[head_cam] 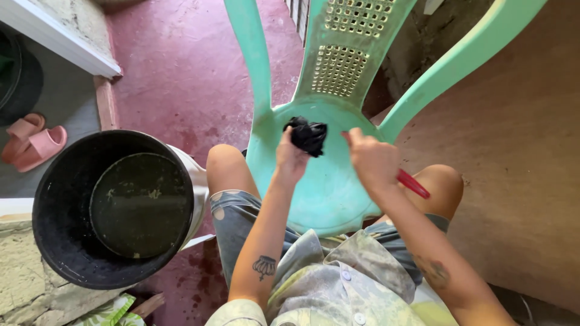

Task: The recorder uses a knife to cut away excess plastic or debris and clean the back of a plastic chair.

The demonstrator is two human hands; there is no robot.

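The black cloth [307, 135] is bunched in my left hand [291, 158], held just over the back part of the green plastic chair's seat [326, 193], close to where the backrest rises. My right hand [373, 162] is closed around a red handle [413, 184], whose end sticks out toward my right knee; what sits at its other end I cannot tell. The seat in front of my hands lies bare to its rounded front edge, which sits between my knees. Left of the chair the red floor [181, 72] is open up to a white ledge [60, 42]. By my left knee stands a black bucket [60, 205] with dark, murky water low inside. A pair of pink sandals [33, 142] lies beyond it.
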